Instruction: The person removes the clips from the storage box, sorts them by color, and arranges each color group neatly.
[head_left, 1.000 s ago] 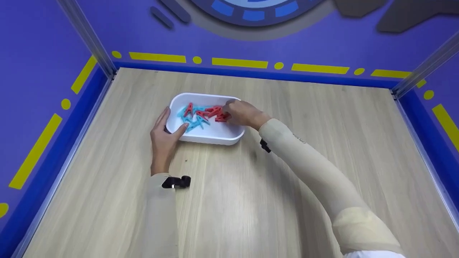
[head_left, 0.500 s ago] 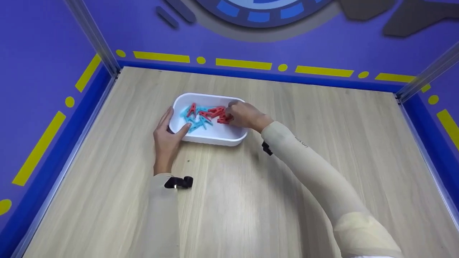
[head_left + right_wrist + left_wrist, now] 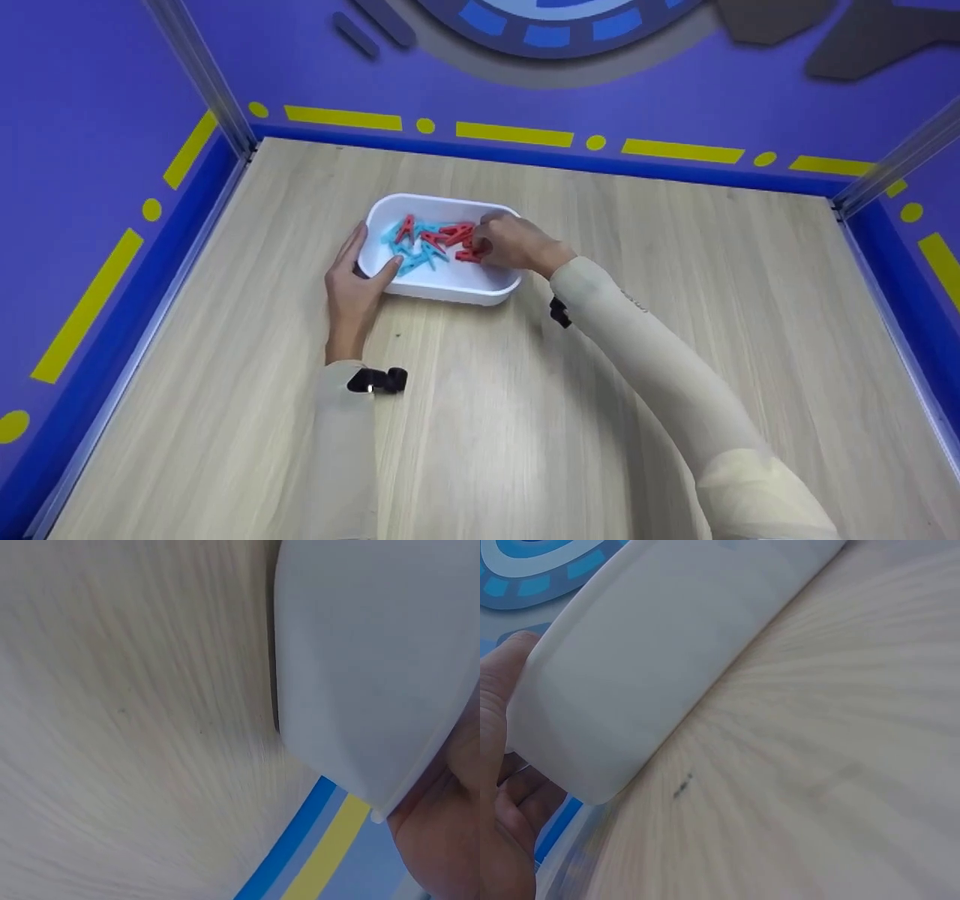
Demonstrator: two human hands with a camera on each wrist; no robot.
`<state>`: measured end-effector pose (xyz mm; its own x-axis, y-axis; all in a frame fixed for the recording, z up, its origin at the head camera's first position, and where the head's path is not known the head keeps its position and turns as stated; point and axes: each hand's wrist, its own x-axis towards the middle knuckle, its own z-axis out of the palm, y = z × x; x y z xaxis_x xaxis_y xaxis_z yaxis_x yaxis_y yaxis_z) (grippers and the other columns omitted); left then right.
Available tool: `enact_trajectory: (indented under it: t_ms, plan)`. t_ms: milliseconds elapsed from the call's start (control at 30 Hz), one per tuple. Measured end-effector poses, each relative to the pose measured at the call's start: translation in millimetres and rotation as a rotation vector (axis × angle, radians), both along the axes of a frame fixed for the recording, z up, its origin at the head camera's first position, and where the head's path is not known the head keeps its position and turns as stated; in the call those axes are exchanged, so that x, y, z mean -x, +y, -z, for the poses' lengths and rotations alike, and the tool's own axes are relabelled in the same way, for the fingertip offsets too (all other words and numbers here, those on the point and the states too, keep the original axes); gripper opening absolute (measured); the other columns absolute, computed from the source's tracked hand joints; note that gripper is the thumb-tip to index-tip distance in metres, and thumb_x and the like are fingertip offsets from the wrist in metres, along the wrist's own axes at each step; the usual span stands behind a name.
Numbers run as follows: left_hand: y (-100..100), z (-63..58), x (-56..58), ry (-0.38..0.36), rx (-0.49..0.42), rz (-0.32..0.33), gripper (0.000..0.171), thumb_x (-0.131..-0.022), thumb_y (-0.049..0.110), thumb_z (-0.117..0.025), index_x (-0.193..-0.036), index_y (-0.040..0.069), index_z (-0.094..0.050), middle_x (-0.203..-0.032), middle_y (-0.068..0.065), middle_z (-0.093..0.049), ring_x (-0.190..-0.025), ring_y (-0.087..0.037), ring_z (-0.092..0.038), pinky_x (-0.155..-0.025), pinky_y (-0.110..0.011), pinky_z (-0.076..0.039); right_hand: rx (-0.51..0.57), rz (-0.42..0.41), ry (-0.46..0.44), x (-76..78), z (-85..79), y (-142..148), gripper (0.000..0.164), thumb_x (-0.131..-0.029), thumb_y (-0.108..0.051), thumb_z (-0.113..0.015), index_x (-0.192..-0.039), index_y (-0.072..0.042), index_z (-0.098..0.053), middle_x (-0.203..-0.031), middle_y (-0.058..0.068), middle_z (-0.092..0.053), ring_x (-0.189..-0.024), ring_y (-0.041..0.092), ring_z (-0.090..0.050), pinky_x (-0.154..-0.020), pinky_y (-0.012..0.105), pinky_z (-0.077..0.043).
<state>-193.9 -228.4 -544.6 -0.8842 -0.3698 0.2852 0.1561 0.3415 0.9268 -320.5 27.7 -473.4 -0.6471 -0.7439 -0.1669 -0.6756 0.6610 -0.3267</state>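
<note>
On the table, the white tray is best steadied by the left hand clamped on its left end, while the right hand, whose hold I cannot tell, should work lightly around the red clips inside, at right.

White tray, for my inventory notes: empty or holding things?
Holding things: in the head view, red clips and light-blue clips lie inside the white tray.

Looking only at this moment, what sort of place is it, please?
Probably a walled work booth, perhaps for recording: yellow-marked blue panels border the wood-grain tabletop, metal posts stand at its far corners, and two black wrist devices are in view.
</note>
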Motion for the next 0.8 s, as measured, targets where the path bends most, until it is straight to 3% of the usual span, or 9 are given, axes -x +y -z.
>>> enact_trajectory:
  t_ms: [267,433,800]
  plan:
    - [2.0,-1.2,2.5,-0.001,0.012,0.006,0.081,-0.090,0.025,-0.089,-0.157,0.004,-0.050,-0.163,-0.010,-0.047,-0.154,-0.024,-0.037,-0.125,-0.027,-0.028,0.043,0.026,-0.035,2.2,0.2,3.5,0.023,-0.096,-0.008,-0.080,-0.118,-0.006,-0.079,-0.108,0.007,-0.075,-0.099,0.024,-0.064,-0.099,0.035,-0.057]
    - [2.1,-1.1,2.7,-0.007,0.027,0.008,0.081,-0.090,0.027,-0.088,-0.158,0.005,-0.049,-0.164,-0.009,-0.046,-0.154,-0.022,-0.036,-0.126,-0.028,-0.027,0.108,0.034,-0.043,0.4,-2.2,7.8,0.030,-0.096,-0.010,-0.081,-0.124,-0.003,-0.077,-0.116,0.011,-0.075,-0.105,0.025,-0.065,-0.102,0.035,-0.056]
    - [-0.8,2.1,0.4,0.019,0.040,-0.017,0.077,-0.091,0.026,-0.087,-0.156,0.006,-0.052,-0.161,-0.006,-0.049,-0.151,-0.018,-0.040,-0.123,-0.024,-0.030,0.360,0.088,-0.019,-8.6,-4.6,18.3,0.028,-0.095,-0.010,-0.081,-0.122,-0.001,-0.077,-0.115,0.013,-0.073,-0.107,0.027,-0.070,-0.100,0.037,-0.058]
